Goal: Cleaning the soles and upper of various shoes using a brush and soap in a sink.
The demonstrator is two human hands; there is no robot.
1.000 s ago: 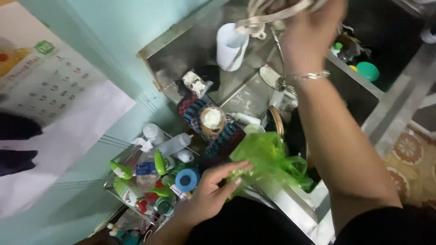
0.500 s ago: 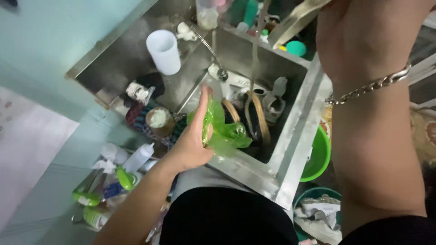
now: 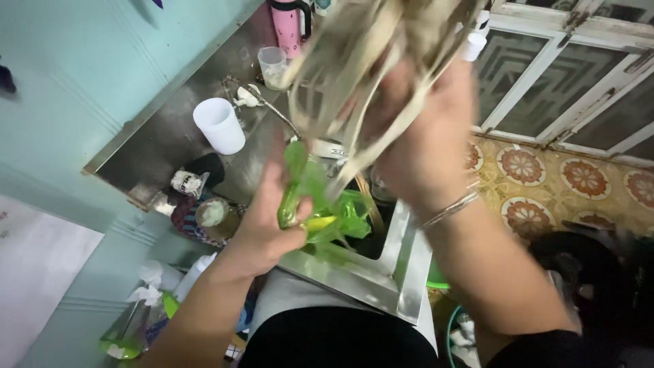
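- Looking down from the head camera, I see a steel sink (image 3: 402, 272) with dark dishes in its basin; most of them sit behind the bag and I cannot tell what they are.
- A white plastic cup (image 3: 219, 125) stands upright on the steel counter (image 3: 163, 146) left of the sink; I cannot see into it.
- Farther back I count one clear measuring cup (image 3: 273, 66) holding something pale, and one pink flask (image 3: 289, 26) against the wall.
- Near the counter's front edge sits a small round tub (image 3: 212, 212) with whitish contents, resting on a dark patterned cloth (image 3: 185, 219).
- A rack (image 3: 146, 317) at lower left holds bottles, green and white ones among them; blur keeps me from counting them.
- My left hand (image 3: 269, 218) is clenched around a thin translucent green plastic bag (image 3: 327, 208), crumpled, held just above the sink's near rim, with something yellow showing in its folds.
- My right hand (image 3: 415, 136), a metal bracelet (image 3: 446, 211) on its wrist, is raised high and gripping a bundle of pale beige strips (image 3: 361, 61); the strips hang in a blurred, loose tangle above the bag, one strand reaching down to it.
- I count one bag, one bundle, two cups, one flask.
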